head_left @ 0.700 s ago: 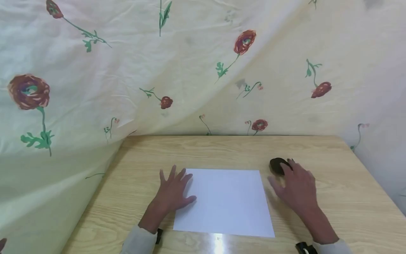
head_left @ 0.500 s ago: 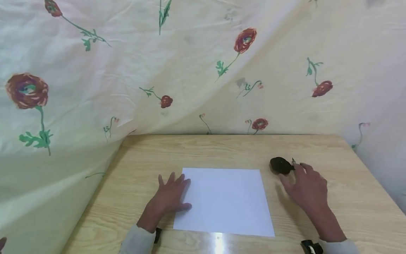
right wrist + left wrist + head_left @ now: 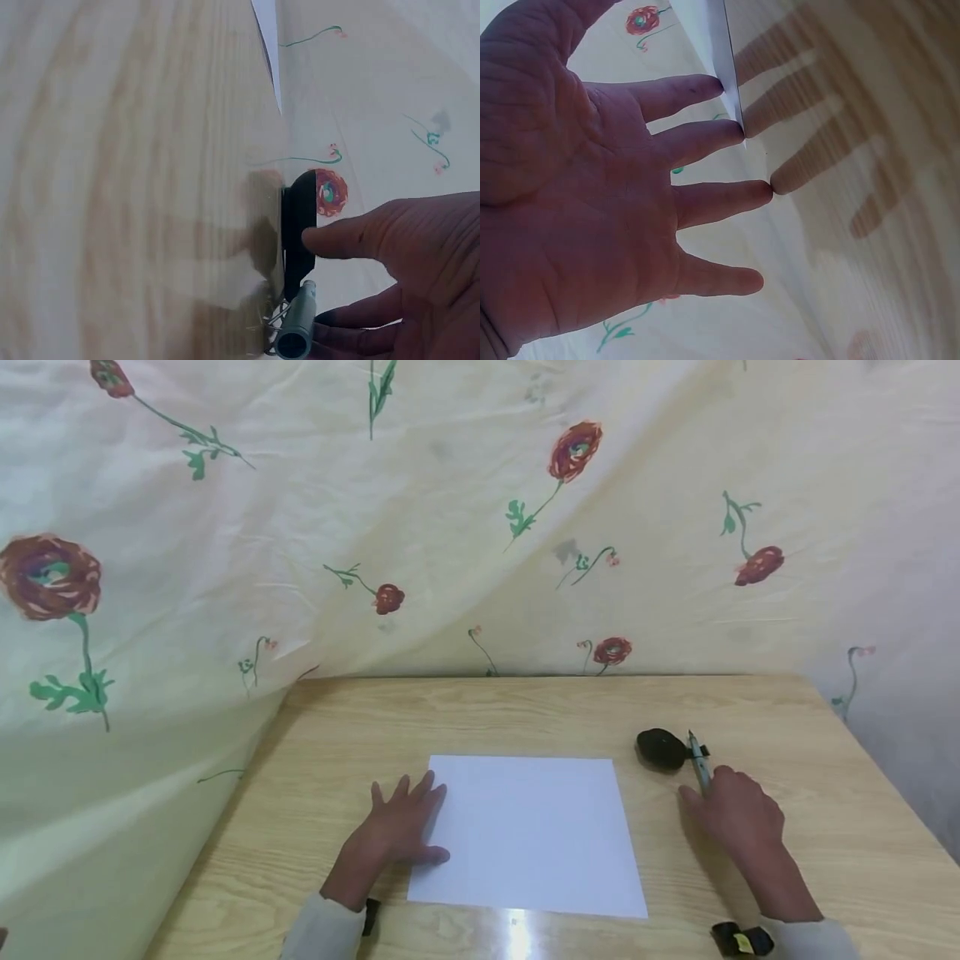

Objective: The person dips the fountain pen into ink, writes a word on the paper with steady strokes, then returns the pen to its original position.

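Observation:
A blank white sheet of paper (image 3: 528,835) lies on the wooden table. My left hand (image 3: 405,822), fingers spread, rests over its left edge; in the left wrist view two fingertips meet the paper's edge. To the right of the sheet, a grey-green pen (image 3: 700,764) lies across the narrow neck of a black oval object (image 3: 661,749). My right hand (image 3: 738,810) is at the pen's near end, with thumb and fingers on either side. In the right wrist view, the thumb stands apart from the pen (image 3: 298,324), and the other fingers are close beside it.
Thin wire loops (image 3: 274,324) show beside the pen in the right wrist view. A flowered cloth (image 3: 450,527) hangs behind and left of the table (image 3: 480,714). Black straps sit at both wrists.
My right hand has drawn back and rightward from over the black object to the pen's near end, uncovering both. My left hand has slid slightly down the paper's left edge.

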{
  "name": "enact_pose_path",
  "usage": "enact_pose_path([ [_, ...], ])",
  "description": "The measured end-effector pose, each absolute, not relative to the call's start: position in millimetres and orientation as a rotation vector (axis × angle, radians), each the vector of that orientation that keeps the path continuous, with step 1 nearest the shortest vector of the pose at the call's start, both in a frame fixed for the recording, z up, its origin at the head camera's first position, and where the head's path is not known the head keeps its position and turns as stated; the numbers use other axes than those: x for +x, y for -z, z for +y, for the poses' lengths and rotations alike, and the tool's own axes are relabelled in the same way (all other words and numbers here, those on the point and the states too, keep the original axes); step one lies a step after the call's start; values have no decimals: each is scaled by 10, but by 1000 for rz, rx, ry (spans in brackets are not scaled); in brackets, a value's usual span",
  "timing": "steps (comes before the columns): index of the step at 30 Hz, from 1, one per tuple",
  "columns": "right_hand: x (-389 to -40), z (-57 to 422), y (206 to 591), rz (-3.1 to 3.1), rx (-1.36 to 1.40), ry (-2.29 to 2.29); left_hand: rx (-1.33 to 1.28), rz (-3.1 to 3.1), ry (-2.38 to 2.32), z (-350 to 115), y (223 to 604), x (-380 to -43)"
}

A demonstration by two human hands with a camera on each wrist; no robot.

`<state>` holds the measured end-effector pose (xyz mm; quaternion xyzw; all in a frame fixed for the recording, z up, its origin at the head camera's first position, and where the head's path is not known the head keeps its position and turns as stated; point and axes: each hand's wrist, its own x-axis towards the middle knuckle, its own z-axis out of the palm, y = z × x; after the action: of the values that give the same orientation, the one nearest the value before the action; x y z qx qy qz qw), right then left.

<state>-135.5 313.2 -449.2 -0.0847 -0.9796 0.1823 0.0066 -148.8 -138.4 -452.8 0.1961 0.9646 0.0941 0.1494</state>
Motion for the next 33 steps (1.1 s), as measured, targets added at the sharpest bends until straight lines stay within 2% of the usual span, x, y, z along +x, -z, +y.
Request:
enact_pose_path([
  [25,-1480,3261,4447,-2838,-319,-654,568,2761,-400,-1329,4500,-1534],
  [33,-1474,3119,4521,-2642,-251,-825,532,2748,-353,-1351,4472,-1481],
])
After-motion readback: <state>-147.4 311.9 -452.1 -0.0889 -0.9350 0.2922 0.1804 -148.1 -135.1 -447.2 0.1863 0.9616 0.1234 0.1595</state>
